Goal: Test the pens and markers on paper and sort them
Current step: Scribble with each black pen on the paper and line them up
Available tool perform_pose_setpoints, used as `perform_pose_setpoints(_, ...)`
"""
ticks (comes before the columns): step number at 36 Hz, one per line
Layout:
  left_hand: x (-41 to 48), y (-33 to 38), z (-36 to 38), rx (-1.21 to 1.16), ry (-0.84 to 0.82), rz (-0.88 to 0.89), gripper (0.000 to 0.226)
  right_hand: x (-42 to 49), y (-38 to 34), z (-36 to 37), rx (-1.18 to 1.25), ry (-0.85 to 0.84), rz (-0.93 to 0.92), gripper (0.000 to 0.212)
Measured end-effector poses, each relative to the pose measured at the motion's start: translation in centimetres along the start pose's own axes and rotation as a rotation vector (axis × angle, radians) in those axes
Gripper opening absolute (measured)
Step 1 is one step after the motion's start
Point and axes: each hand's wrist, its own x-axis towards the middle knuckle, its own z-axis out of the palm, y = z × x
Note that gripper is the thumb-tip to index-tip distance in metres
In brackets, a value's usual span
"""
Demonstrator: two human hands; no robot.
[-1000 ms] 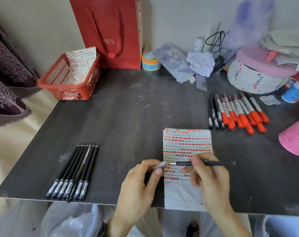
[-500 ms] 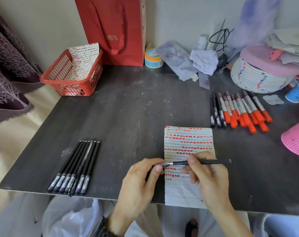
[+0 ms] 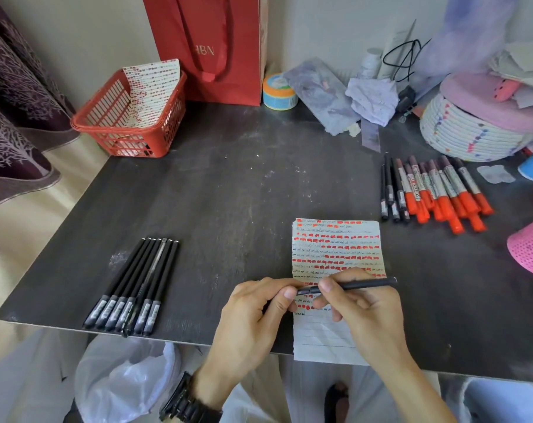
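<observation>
A lined paper sheet (image 3: 335, 248) covered with rows of orange and black test marks lies on the dark table (image 3: 228, 209) in front of me. Above its lower half my right hand (image 3: 365, 312) holds a slim black pen (image 3: 369, 283) level, tip pointing left. My left hand (image 3: 250, 322) pinches the pen's cap at that tip; the fingers mostly hide the cap. Several capped black pens (image 3: 137, 285) lie in a neat row at the left. At the right, orange-capped markers (image 3: 442, 193) lie beside three black pens (image 3: 390, 190).
A red basket (image 3: 106, 129) with a marked sheet stands at the back left beside a red paper bag (image 3: 207, 47). A tape roll (image 3: 279, 91), cloths and a woven basket (image 3: 460, 138) crowd the back right. A pink basket (image 3: 530, 248) sits at the right edge.
My left hand has brought the cap in against the pen's tip, closing the small gap seen before. The pen stays level over the paper.
</observation>
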Motion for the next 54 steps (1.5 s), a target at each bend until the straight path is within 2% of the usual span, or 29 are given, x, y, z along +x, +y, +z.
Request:
perform_pose_setpoints(9,0.1,-0.2,0.0,0.029,0.000,0.023,0.038,0.1,0.3,0.0,-0.070,-0.029,-0.040,0.014)
perform_pose_setpoints(14,-0.1,0.1,0.1,0.080,-0.002,0.032,0.039,0.1,0.2,0.0,-0.071,-0.003,-0.005,0.021)
perform_pose_setpoints(18,-0.5,0.4,-0.1,0.101,-0.041,0.011,0.031,-0.3,-0.1,0.0,-0.080,0.032,0.015,0.012)
perform_pose_setpoints(20,-0.6,0.5,-0.4,0.051,-0.045,0.008,0.027,-0.5,-0.3,0.0,-0.109,0.039,0.053,0.020)
perform_pose_setpoints(22,-0.7,0.6,-1.4,-0.056,0.002,-0.033,0.022,-0.6,-0.4,0.1,-0.187,0.023,0.070,0.029)
perform_pose_setpoints(25,-1.3,0.3,-4.3,-0.090,0.227,-0.056,0.017,-0.8,-1.1,0.7,-0.385,-0.049,0.022,0.010)
perform_pose_setpoints(26,-1.6,-0.1,-5.6,-0.074,0.323,-0.056,0.016,-0.7,-1.1,0.9,-0.450,-0.074,-0.006,0.018)
perform_pose_setpoints(29,-2.8,-2.0,-10.3,0.071,0.578,-0.134,0.020,-0.2,-1.1,1.7,-0.650,-0.088,-0.117,0.026)
perform_pose_setpoints(31,-3.8,-4.0,-13.3,0.233,0.708,-0.219,0.021,-0.1,-0.8,2.3,-0.678,-0.043,-0.191,0.029)
perform_pose_setpoints(33,-4.7,-5.8,-15.5,0.361,0.793,-0.347,0.023,-0.2,-0.9,3.3,-0.649,0.023,-0.294,0.016)
perform_pose_setpoints(36,-5.7,-8.6,-17.0,0.537,0.814,-0.437,0.027,-0.1,-1.1,5.3,-0.592,0.053,-0.421,0.012)
perform_pose_setpoints(39,-6.4,-10.0,-16.8,0.555,0.829,-0.480,0.027,0.0,-1.4,8.0,-0.528,0.033,-0.506,0.016)
perform_pose_setpoints(45,-7.0,-9.9,-15.4,0.416,0.864,-0.535,0.017,0.0,0.4,11.9,-0.611,-0.126,-0.488,0.034)
perform_pose_setpoints(50,-7.1,-9.5,-15.1,0.526,0.817,-0.515,0.010,-0.3,2.2,12.9,-0.808,-0.203,-0.485,0.042)
perform_pose_setpoints(54,-7.0,-9.7,-15.4,0.524,0.785,-0.520,0.013,-0.2,2.8,13.0,-0.807,-0.201,-0.502,0.042)
